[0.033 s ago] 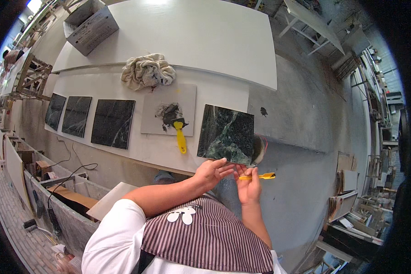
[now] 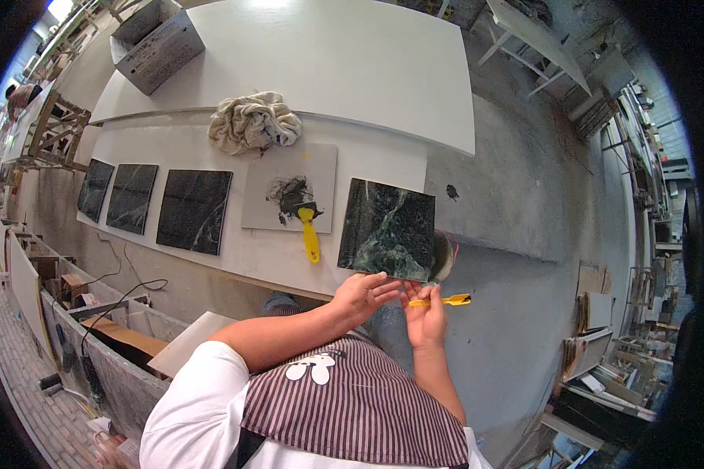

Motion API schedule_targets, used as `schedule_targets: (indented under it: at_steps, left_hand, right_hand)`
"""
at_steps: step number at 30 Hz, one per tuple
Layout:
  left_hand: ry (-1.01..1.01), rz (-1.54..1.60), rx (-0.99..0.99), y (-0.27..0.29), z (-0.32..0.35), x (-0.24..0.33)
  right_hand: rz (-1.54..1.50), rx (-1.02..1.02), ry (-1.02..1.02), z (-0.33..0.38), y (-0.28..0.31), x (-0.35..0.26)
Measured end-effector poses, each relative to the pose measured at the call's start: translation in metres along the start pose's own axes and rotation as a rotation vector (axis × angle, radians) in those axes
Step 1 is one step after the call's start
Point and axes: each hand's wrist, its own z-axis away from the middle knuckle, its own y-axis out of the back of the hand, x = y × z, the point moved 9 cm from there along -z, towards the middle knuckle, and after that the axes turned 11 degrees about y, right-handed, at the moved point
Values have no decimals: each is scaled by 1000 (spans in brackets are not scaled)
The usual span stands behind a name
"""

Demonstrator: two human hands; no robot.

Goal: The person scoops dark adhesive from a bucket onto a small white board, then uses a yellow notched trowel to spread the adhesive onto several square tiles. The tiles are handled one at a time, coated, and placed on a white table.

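A dark green, white-veined stone tile (image 2: pixel 387 227) lies at the right end of the near white table. At its near edge is my left hand (image 2: pixel 361 297), thumb touching the rim and fingers stretched out, slightly apart. My right hand (image 2: pixel 426 319), close by on the right, grips a slim yellow tool (image 2: pixel 450 300) with a dark end; its exact kind is unclear. Left of the tile, a yellow-handled putty knife (image 2: pixel 310 238) rests on a grey board (image 2: pixel 258 203) smeared with dark paste (image 2: pixel 289 194).
Three more dark tiles (image 2: pixel 194 211) line the table's left part. A crumpled cloth (image 2: pixel 254 123) lies behind the board. Farther back, a grey box (image 2: pixel 158 55) stands on another white table (image 2: pixel 328 62). A roundish container (image 2: pixel 444 258) shows partly beside the tile. A trough (image 2: pixel 133 375) stands at lower left.
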Motion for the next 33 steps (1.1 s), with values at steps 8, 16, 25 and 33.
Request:
schedule_targets:
  at_steps: [8, 16, 25, 33]
  left_hand:
    - [14, -79, 52, 9, -2, 15]
    - [102, -137, 115, 9, 7, 17]
    - [31, -455, 215, 58, 133, 70]
    - [-868, -596, 866, 214, 280, 242]
  right_hand:
    - [-2, 36, -32, -10, -5, 8]
    - [120, -40, 6, 17, -27, -21]
    - [350, -441, -57, 31, -105, 4]
    - [622, -945, -386, 54, -187, 111]
